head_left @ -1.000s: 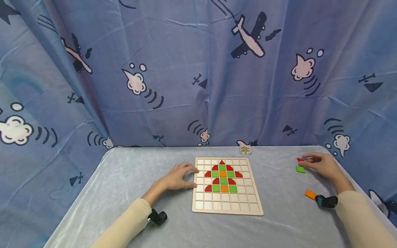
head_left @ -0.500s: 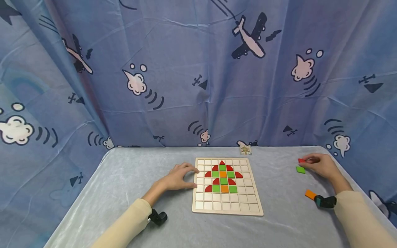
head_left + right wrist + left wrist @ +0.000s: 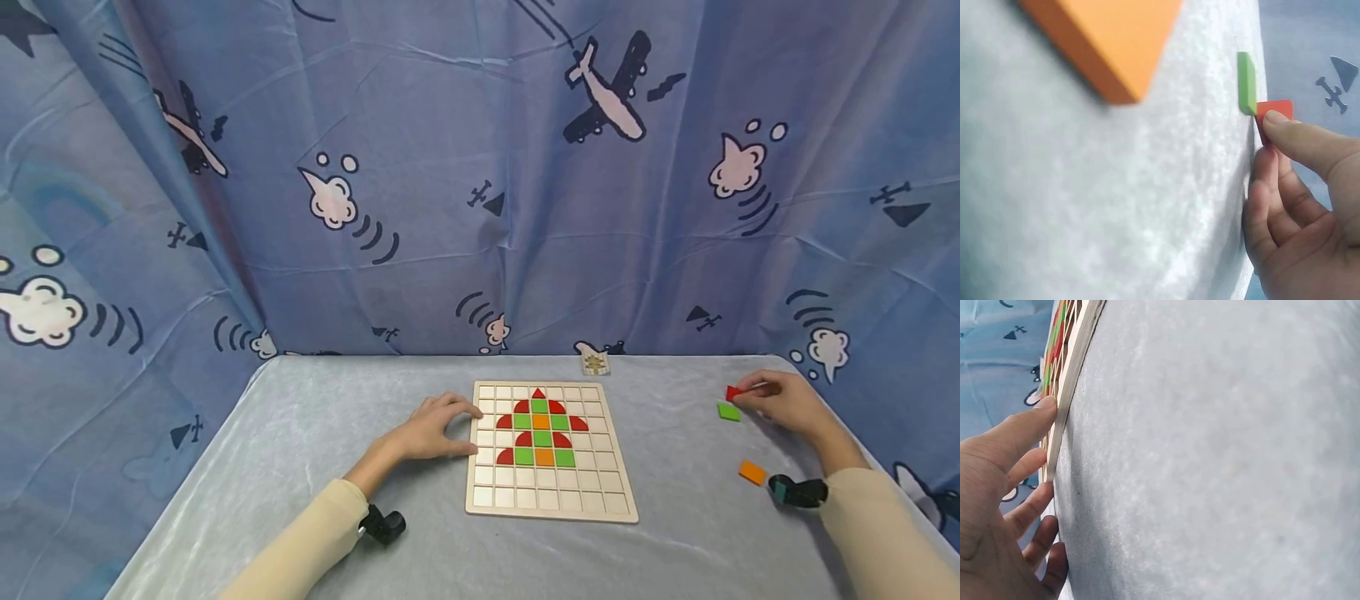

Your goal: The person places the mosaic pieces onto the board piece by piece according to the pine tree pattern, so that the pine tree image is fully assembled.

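Observation:
A wooden grid board (image 3: 506, 498) lies on the table, with red, green and orange tiles forming a tree-like pattern in its squares. At its left edge my left hand (image 3: 433, 430) touches the rim with spread thumb and fingertips, not curled round it. Far to the right, my right hand (image 3: 786, 402) pinches a red tile (image 3: 1280, 107) between thumb and fingers; one side of the tile looks curved. Just in front of it lies a green tile (image 3: 728, 412). An orange tile (image 3: 752, 472) rests nearer, by the right wrist's black camera strap.
A small patterned card (image 3: 596, 363) sits at the back edge of the table, behind the board. A blue curtain (image 3: 420, 200) with planes and clouds hangs behind and at both sides. The pale cloth (image 3: 352, 383) covers the tabletop.
My right fingers have closed on the red tile and shifted it slightly to the right. The left hand and the board stay as they were.

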`<state>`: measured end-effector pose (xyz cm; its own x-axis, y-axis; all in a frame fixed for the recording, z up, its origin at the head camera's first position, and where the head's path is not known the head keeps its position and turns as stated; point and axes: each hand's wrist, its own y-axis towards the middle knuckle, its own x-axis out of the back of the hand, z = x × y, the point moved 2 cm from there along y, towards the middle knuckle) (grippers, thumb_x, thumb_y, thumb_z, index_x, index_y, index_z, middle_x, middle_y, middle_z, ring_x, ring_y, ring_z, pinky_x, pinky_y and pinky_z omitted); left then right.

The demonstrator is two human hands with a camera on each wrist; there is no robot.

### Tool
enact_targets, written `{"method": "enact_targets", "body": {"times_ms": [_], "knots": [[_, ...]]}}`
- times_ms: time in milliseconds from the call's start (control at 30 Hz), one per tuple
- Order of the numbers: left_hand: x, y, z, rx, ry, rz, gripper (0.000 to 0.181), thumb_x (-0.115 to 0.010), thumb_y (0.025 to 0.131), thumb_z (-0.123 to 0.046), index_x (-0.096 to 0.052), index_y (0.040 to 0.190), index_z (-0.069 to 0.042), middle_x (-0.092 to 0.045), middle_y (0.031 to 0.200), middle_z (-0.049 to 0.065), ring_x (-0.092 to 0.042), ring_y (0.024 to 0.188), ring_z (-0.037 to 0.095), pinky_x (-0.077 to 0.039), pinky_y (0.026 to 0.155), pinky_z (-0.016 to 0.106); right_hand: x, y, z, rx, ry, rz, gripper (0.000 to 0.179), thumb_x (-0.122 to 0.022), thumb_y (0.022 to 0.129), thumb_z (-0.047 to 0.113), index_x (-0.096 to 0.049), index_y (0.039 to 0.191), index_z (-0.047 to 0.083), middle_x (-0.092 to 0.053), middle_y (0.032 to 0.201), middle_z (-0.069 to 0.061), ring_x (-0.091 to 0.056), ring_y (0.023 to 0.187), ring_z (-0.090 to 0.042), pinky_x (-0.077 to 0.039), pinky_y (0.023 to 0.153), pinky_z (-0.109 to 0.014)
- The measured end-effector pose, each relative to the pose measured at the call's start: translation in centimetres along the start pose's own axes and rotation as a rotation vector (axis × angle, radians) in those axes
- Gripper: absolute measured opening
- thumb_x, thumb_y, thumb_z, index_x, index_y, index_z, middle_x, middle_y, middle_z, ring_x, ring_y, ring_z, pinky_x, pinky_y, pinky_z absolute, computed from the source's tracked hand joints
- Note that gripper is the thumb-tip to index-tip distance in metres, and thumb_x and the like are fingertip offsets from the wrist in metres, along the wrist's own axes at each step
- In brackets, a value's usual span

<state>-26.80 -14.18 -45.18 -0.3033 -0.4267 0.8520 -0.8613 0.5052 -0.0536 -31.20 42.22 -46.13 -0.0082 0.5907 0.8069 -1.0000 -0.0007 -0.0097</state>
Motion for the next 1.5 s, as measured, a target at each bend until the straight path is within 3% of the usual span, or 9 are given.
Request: {"method": "enact_targets", "body": {"times_ms": [333,633,867,1033,1500], "knots": [[0.0,0.0,0.0,-0.006,0.010,-0.004,0.053,-0.075,0.085,-0.045,-0.059,0.133,-0.027,-0.048,0.146,0.003,-0.042,0.131,0.031,-0.035,0.110,0.055,0.5,-1.1,0.5,-0.020,0.062,0.011,0.043,-0.074,0.089,0.026,-0.064,0.114,-0.008,-0.074,0.093,-0.010,-0.057,0.069,-0.003,-0.052,0.060,-0.024],[0.1,0.0,0.0,-0.020,0.008,-0.014,0.053,-0.075,0.085,-0.043,-0.059,0.133,-0.026,-0.048,0.145,0.004,-0.042,0.130,0.032,-0.035,0.109,0.057,1.0,-1.4,2.0,-0.020,0.078,0.059,0.049,-0.072,0.090,0.037,-0.063,0.118,-0.002,-0.071,0.100,-0.005,-0.059,0.077,-0.005,-0.054,0.067,-0.026],[-0.1,0.0,0.0,-0.014,0.002,-0.011,0.053,-0.075,0.085,-0.044,-0.059,0.133,-0.027,-0.048,0.146,0.004,-0.042,0.131,0.031,-0.035,0.111,0.056,0.6,-2.1,4.2,0.028,0.113,0.154,0.051,-0.070,0.092,0.036,-0.059,0.123,-0.004,-0.070,0.109,-0.014,-0.062,0.084,-0.004,-0.056,0.071,-0.027],[-0.1,-0.1,0.0,-0.015,-0.004,-0.013,0.053,-0.075,0.085,-0.044,-0.059,0.132,-0.027,-0.048,0.146,0.003,-0.042,0.131,0.032,-0.035,0.110,0.056,-0.5,-2.7,6.1,0.079,0.133,0.201,0.044,-0.069,0.092,0.033,-0.061,0.120,0.000,-0.066,0.110,-0.010,-0.059,0.087,-0.003,-0.057,0.074,-0.027],[-0.1,0.0,0.1,-0.017,0.002,-0.009,0.052,-0.075,0.085,-0.045,-0.059,0.132,-0.028,-0.048,0.146,0.003,-0.042,0.129,0.031,-0.036,0.108,0.055,-3.3,-3.5,10.1,0.212,0.203,0.231,0.030,-0.072,0.090,0.024,-0.066,0.111,0.004,-0.069,0.101,-0.012,-0.064,0.087,-0.008,-0.057,0.072,-0.028]]}}
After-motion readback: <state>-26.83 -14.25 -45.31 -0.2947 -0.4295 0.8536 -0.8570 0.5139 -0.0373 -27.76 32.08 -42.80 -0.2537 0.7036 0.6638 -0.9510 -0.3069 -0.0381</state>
